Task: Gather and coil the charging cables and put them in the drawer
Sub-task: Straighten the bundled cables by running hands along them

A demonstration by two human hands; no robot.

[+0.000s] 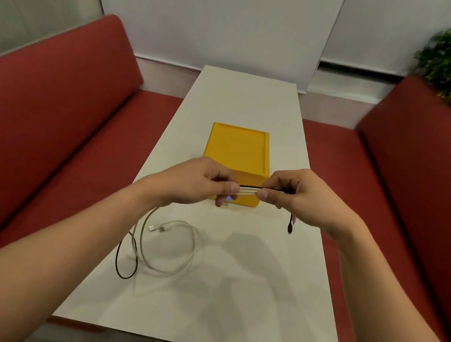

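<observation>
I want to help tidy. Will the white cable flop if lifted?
Probably floppy: the white cable lies in loose loops on the table. Likely light too: the left hand and right hand hold strands by fingertip pinches.

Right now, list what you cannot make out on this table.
Head view only:
Front of the yellow plastic drawer box: mostly covered by the left hand and right hand; open or shut unclear.
Strand count of the black and white charging cables: hidden inside both hands.
Type of the hanging black plug: too small.
</observation>
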